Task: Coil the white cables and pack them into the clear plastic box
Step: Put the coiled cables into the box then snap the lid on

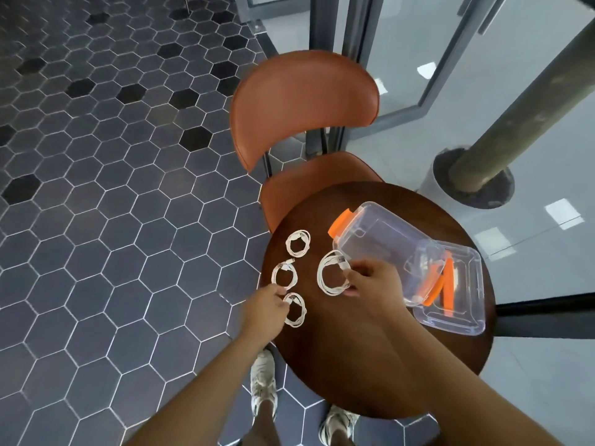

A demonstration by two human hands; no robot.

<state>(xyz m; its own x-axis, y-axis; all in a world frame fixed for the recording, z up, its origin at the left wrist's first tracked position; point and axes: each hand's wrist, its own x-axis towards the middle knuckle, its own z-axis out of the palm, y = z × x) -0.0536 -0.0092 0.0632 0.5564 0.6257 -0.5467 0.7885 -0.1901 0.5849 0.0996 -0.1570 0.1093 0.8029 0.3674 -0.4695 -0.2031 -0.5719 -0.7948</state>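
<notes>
Head view: clear box [380, 249] tilted on lid [467, 320], 4 cable coils [321, 275] outside.

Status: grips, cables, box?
Right grip holds largest coil beside clear box. Left grip pinches nearest coil. Far coil, middle coil loose on table; none boxed. Nothing blocking.

Your right hand [370, 278] grips the largest coil [320, 275] of white cable, just beside the clear box [380, 239], which lies tilted across its lid [463, 317] on the round table [354, 365]. Your left hand [267, 300] pinches the nearest coil [304, 312]. The middle coil [274, 275] and far coil [297, 254] lie flat toward the orange chair [302, 101].
</notes>
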